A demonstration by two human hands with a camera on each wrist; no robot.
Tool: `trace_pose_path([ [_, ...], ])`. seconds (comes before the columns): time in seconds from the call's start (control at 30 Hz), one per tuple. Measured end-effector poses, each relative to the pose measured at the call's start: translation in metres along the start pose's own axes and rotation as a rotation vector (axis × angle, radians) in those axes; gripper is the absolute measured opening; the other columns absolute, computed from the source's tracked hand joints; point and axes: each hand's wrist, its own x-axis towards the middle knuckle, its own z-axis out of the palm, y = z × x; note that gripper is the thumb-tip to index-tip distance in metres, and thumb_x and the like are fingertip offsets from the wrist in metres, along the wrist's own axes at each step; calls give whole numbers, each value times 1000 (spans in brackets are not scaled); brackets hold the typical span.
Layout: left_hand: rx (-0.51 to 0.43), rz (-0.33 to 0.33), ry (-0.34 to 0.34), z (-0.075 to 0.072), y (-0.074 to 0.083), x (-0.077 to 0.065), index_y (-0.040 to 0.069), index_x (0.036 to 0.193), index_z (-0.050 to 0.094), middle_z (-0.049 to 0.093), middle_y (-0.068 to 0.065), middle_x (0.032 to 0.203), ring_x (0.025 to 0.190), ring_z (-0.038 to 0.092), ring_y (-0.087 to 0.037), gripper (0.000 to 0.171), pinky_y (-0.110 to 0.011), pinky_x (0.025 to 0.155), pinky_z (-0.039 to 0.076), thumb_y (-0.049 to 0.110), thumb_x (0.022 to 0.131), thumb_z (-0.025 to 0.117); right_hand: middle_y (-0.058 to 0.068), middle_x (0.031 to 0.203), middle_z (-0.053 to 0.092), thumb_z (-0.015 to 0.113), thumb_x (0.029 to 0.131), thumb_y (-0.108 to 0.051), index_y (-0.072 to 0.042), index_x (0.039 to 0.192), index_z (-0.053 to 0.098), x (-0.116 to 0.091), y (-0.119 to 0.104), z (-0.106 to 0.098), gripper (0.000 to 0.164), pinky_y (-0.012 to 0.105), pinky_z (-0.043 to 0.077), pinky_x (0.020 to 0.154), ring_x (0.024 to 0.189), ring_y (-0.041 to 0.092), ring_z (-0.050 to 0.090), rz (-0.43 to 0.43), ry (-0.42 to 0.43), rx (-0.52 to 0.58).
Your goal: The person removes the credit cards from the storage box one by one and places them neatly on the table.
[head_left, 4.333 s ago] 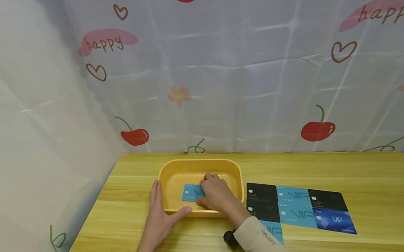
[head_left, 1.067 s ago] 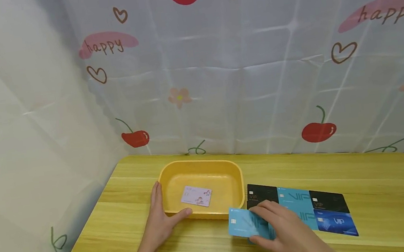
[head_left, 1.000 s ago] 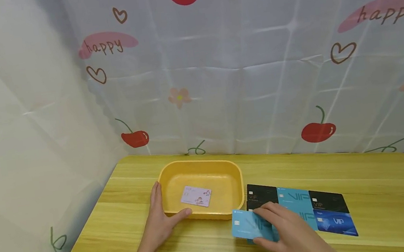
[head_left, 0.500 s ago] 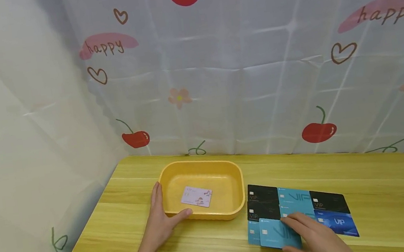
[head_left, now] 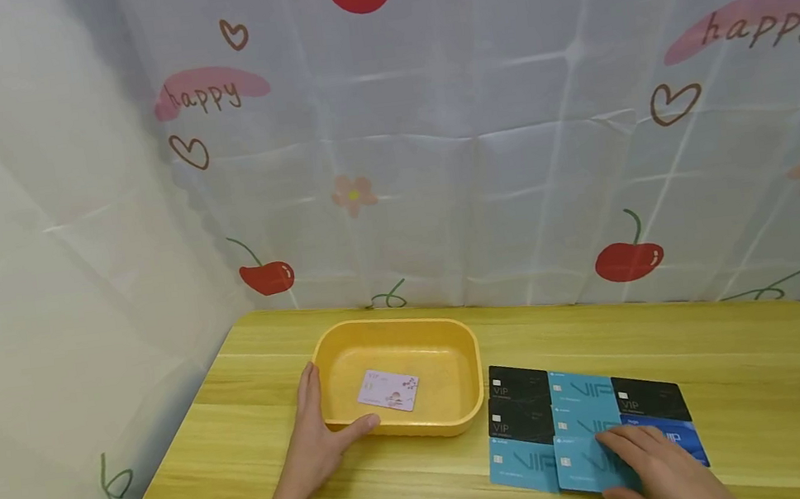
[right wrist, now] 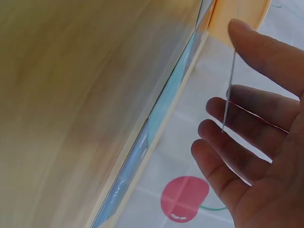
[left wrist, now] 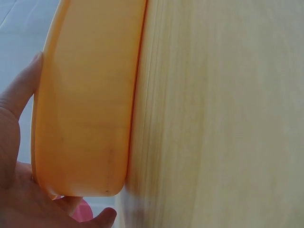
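Observation:
My left hand (head_left: 319, 442) holds the near left corner of a yellow plastic basin (head_left: 459, 424), thumb at the front rim and fingers along the left side. A pale pink VIP card (head_left: 389, 390) lies flat in the basin. My right hand (head_left: 667, 470) pinches a light blue VIP card (head_left: 584, 464) by its right end, thumb at the near edge and fingers at the far one. This card is beside another light blue card (head_left: 522, 465), in the front row of the card layout. Seen edge-on in the right wrist view, the pinched card (right wrist: 229, 88) is a thin line.
Two black cards (head_left: 521, 418) form the layout's left column, with light blue cards (head_left: 582, 388) beside them. To the right are a black card (head_left: 650, 398) and a dark blue card (head_left: 685, 437), partly covered by my right hand. A patterned curtain (head_left: 441, 219) hangs behind the table.
My right hand took a light blue card out of the basin, uncovering the pink one, and carried it right to the front row, beside the left light blue card. My left hand stays put.

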Motion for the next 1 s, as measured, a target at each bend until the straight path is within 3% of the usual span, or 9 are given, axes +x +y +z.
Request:
trace_pose_path([
  [0.17,4,1,4,-1,0,-1,2,157,-1,-5,-13,164,148,2,-34,124,-54,116,10,42,77,85,6,115,61,82,73,-52,-8,122,67,0,6,2,67,55,47,92,108,32,56,14,-9,-4],
  [0.3,10,9,12,-1,-1,-1,1,157,0,-4,-14,164,148,2,-34,125,-53,116,11,42,76,85,2,105,54,81,73,-53,-9,120,68,2,9,3,66,48,49,85,98,25,52,28,-31,10],
  [0.47,10,18,14,-1,-1,0,1,157,0,-4,-14,164,148,3,-33,124,-53,116,11,42,76,85,1,98,45,82,75,-49,-9,121,68,3,12,6,63,39,43,74,90,20,45,38,-71,31],
  [1.0,6,0,20,1,-3,0,2,158,0,-4,-13,164,148,4,-31,126,-52,117,11,42,75,86,0,94,42,84,75,-43,-8,123,67,2,20,17,62,34,39,69,85,18,41,55,-87,59],
])
